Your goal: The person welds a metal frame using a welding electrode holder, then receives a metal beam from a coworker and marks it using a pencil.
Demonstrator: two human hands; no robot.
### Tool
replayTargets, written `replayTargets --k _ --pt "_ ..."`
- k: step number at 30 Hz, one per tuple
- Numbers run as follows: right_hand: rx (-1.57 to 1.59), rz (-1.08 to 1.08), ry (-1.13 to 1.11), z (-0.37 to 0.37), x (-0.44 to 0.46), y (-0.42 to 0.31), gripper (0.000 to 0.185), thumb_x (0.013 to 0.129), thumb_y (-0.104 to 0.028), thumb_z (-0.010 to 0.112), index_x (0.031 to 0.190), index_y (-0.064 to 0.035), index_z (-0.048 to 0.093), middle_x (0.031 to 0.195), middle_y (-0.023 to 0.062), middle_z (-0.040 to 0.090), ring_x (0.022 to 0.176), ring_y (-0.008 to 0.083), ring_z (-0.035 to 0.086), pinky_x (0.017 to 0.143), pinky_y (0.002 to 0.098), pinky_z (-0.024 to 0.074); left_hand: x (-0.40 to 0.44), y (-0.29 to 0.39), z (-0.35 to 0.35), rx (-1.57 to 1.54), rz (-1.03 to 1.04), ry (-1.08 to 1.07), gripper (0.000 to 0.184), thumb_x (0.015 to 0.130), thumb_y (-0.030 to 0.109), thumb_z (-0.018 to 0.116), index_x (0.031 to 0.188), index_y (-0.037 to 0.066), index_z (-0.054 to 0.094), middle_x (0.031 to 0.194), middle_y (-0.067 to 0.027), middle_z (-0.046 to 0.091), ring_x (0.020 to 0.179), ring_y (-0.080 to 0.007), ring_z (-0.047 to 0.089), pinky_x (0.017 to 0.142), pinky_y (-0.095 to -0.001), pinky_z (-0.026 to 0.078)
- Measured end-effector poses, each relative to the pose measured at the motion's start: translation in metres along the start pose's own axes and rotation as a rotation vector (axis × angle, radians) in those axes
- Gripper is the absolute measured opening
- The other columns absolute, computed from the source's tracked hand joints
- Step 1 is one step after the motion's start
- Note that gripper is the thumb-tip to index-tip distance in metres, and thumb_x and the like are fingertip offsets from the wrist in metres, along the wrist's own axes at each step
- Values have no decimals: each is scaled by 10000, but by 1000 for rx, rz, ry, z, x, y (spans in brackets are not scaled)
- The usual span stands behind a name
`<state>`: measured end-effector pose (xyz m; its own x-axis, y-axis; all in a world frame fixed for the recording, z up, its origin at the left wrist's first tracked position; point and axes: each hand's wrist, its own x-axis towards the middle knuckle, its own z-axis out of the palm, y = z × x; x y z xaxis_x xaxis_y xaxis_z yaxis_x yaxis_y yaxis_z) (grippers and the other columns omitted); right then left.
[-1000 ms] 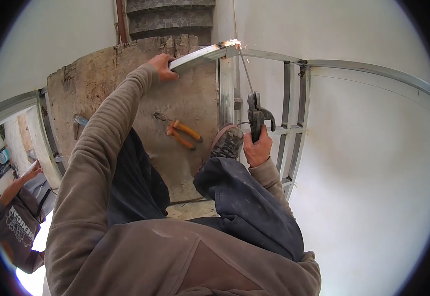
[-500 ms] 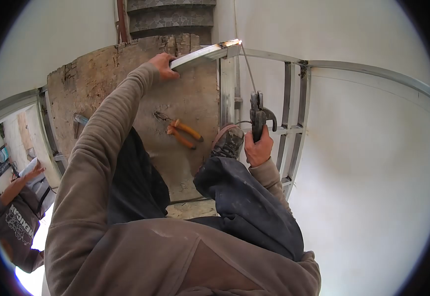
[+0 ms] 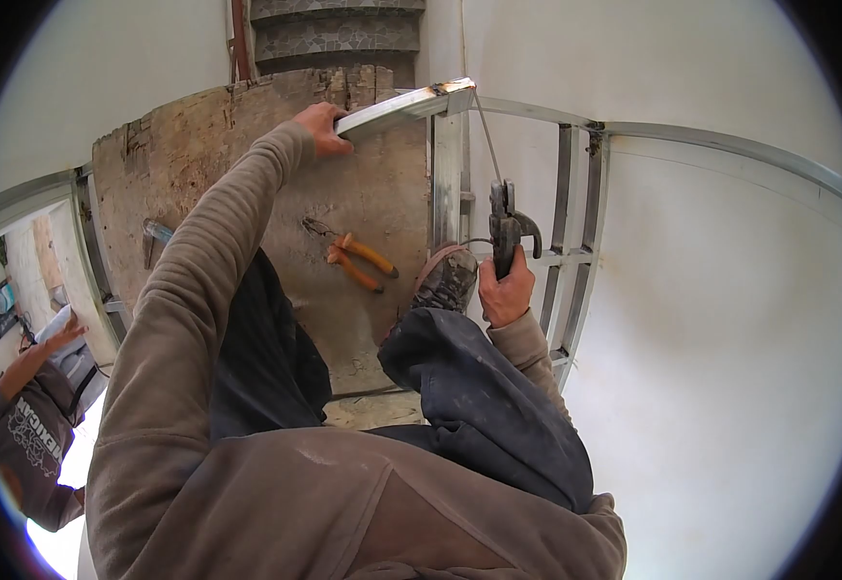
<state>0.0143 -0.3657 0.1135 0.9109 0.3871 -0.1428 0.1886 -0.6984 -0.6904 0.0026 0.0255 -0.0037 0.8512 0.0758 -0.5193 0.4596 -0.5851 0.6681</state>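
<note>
My left hand (image 3: 323,130) grips the near end of a short metal bar (image 3: 392,111), whose far end lies at the top of an upright metal post (image 3: 446,174). In my right hand (image 3: 506,290) is a black electrode holder (image 3: 505,222), its handle wrapped by my fingers. A thin welding rod (image 3: 486,135) runs up from the holder, its tip at the bar's far end. Only a faint glow shows there. Pliers with orange handles (image 3: 358,259) lie on the worn wooden board (image 3: 237,145) below the bar.
A hammer-like tool (image 3: 158,232) lies by my left sleeve. My shoe (image 3: 446,278) rests beside the post. Metal framing (image 3: 561,184) stands along the white wall (image 3: 720,319). Stone-patterned steps (image 3: 336,37) are at the top. At the left, another person (image 3: 34,425) raises an arm.
The sparks and bright light at the rod's tip have faded. My hands have hardly moved. The other person's raised arm has shifted slightly.
</note>
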Motion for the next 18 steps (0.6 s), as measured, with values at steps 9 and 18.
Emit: replayTargets --k 9,18 --pt "21 22 -3 -4 -4 0 266 827 -130 634 1035 18 560 708 180 633 621 321 655 583 388 508 7 -8 -1 21 40 -29 625 631 372 793 1111 -10 672 963 -183 695 941 -316 660 875 -388 506" --pt "34 -48 36 -1 0 1 205 832 -129 629 979 -2 561 672 163 607 588 326 636 555 391 489 2 -5 -2 16 43 -1 684 603 383 772 1124 -45 659 1032 -229 680 971 -331 659 875 -391 505"
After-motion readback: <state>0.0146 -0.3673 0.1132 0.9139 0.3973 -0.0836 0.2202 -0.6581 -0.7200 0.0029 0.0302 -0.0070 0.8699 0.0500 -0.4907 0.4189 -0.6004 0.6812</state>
